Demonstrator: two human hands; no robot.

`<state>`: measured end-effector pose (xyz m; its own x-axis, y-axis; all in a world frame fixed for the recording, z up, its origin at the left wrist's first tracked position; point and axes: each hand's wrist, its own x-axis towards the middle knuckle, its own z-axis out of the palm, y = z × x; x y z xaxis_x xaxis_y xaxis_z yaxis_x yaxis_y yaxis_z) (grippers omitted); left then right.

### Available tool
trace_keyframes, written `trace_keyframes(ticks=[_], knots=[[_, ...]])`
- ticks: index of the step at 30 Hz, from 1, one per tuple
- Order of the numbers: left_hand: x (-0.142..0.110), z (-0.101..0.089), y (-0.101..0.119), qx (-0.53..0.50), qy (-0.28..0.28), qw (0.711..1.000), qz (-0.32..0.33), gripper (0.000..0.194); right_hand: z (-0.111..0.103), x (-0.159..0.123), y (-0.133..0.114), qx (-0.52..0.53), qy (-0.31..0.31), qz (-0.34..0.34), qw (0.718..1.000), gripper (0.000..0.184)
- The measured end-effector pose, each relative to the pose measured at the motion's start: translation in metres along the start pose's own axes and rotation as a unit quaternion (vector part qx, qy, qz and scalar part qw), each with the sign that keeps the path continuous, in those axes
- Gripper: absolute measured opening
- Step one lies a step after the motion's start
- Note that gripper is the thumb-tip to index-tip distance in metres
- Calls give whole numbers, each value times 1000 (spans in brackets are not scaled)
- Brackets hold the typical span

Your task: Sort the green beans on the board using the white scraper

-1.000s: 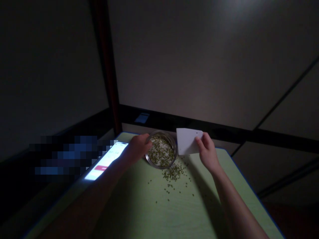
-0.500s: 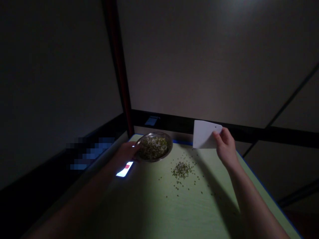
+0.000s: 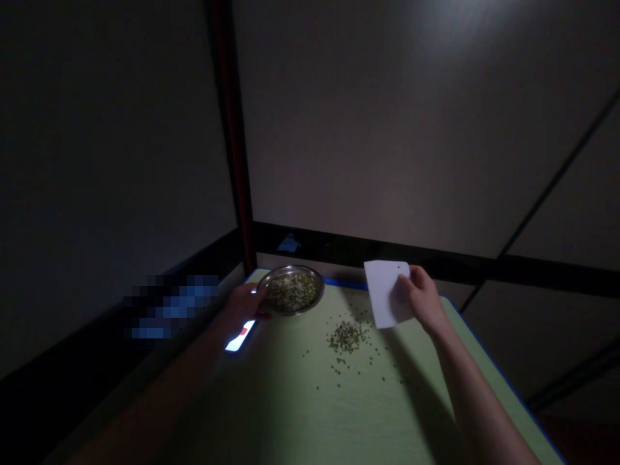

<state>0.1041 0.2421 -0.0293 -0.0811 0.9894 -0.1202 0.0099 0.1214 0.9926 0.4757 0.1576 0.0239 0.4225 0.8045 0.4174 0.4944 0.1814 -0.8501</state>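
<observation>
My left hand [image 3: 248,302] is closed on the near left rim of a round metal bowl [image 3: 318,292], which it holds over the far left of the table. Small green and whitish grains [image 3: 292,290] fill much of the bowl. In my right hand [image 3: 423,298] is a flat white scraper [image 3: 386,294] with a small hole near one corner, pinched between thumb and fingers. The scraper hangs above the table, its lower edge pointing down. Between the hands and nearer to me lies a loose heap of green grains [image 3: 347,337], with single grains scattered around it.
A lit phone [image 3: 241,337] lies on the table at the left, partly under my left hand. The pale green table [image 3: 310,413] has a blue edge. Walls stand behind and at the left, and a small bluish item [image 3: 289,243] shows on the dark ledge behind.
The scraper in my right hand has come lower and a little left, tilting its edge toward the table. The bowl has shifted slightly left. The view has turned a little.
</observation>
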Motion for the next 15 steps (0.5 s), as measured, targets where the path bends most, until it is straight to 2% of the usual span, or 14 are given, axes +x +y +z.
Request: trace_keyframes(ticks=[5, 7, 11, 13, 15], knots=[[-4, 2, -9, 19, -12, 1000, -2, 26, 33, -25, 9, -87, -110, 29, 990, 30], [-2, 2, -14, 27, -14, 1000, -7, 25, 37, -27, 11, -110, -129, 25, 985, 29], [3, 2, -23, 48, -10, 998, -25, 24, 13, -4, 7, -221, -61, 7, 973, 29], [3, 1, -24, 64, -17, 997, -28, 25, -1, 11, 3, -317, -44, -8, 947, 30], [-1, 0, -22, 91, -18, 996, -13, 31, -6, 20, -3, -393, -64, -23, 917, 32]])
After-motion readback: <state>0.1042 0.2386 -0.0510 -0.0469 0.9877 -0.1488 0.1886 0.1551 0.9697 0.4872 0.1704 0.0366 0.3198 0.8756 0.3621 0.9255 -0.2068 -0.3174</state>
